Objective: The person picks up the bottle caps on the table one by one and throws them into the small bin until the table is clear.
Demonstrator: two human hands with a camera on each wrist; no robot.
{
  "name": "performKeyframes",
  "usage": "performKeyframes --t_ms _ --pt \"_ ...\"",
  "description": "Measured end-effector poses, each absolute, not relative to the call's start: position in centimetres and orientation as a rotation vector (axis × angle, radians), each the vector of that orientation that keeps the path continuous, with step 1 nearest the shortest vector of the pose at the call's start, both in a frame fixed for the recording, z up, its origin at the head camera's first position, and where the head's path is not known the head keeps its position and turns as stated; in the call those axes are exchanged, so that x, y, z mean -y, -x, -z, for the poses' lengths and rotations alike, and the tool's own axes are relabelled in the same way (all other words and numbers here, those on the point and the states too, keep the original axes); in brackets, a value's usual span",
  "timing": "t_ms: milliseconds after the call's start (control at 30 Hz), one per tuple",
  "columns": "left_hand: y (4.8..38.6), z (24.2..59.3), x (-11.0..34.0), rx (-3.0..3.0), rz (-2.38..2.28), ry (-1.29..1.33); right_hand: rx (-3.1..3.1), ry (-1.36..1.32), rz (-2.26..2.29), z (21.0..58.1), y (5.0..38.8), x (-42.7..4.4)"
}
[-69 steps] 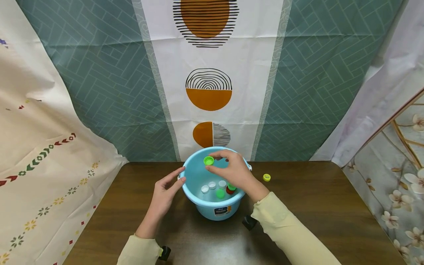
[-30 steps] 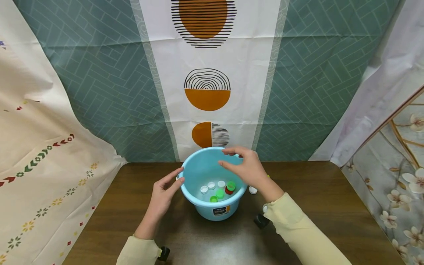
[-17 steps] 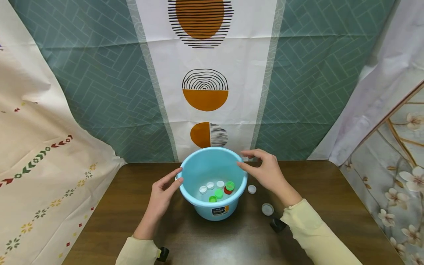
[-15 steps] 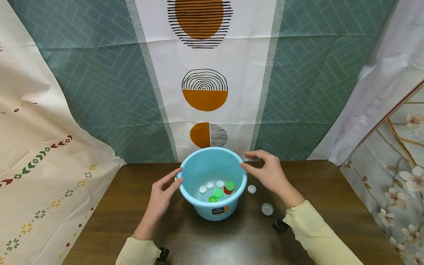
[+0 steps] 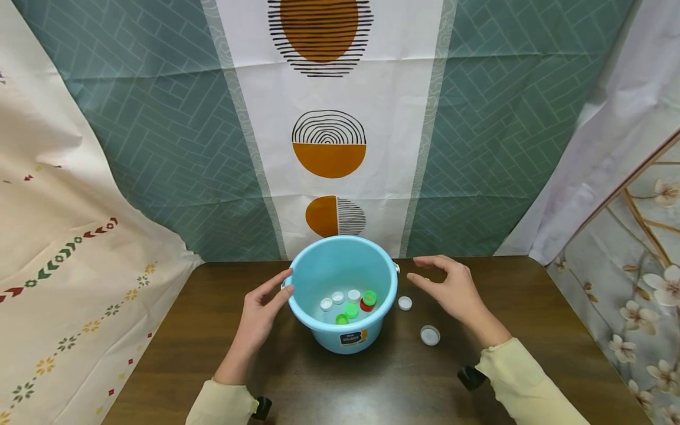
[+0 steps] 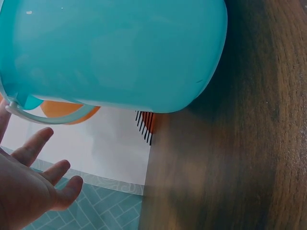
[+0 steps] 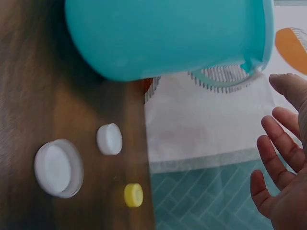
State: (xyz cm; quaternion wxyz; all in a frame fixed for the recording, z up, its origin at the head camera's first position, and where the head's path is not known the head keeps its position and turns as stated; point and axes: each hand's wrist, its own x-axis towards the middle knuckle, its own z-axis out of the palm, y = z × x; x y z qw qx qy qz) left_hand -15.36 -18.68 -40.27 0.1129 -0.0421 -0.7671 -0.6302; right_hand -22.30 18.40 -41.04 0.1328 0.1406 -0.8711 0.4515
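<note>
A light blue bucket (image 5: 319,265) stands on the table with several bottle caps inside. Among them lie a bright green cap (image 5: 342,319), another green cap (image 5: 369,298) on a red cap (image 5: 366,307), and white caps (image 5: 326,304). My left hand (image 5: 258,316) touches the bucket's left rim with fingertips and thumb, its other fingers spread in the left wrist view. To the right of the bucket, my right hand (image 5: 454,290) hovers with nothing in it, thumb and fingers apart. Below it is a yellow cap (image 7: 134,195), mostly hidden in the head view.
A small white cap (image 5: 405,303) and a larger white cap (image 5: 430,335) lie on the dark wooden table (image 5: 531,342), right of the bucket. The bucket's handle (image 7: 225,84) hangs at its side. Patterned cloth (image 5: 340,88) hangs behind the table.
My right hand let go of the bright green cap, which now lies in the bucket. That hand then moved right, past the rim and out over the table. The left hand stayed at the rim.
</note>
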Motion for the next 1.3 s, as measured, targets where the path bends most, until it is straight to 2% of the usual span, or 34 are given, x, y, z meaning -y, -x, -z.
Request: performKeyframes --t_ms 167,500,1300 --pt "15.6 40.3 18.7 2.251 1.864 0.095 2.538 -0.395 -1.300 42.1 22.1 -19.4" --pt "16.9 42.7 19.5 2.230 1.854 0.084 2.602 -0.384 -1.271 44.5 21.5 -20.6" --pt "16.7 42.9 19.4 2.232 1.849 0.070 2.865 -0.448 -1.179 50.6 20.4 -23.2"
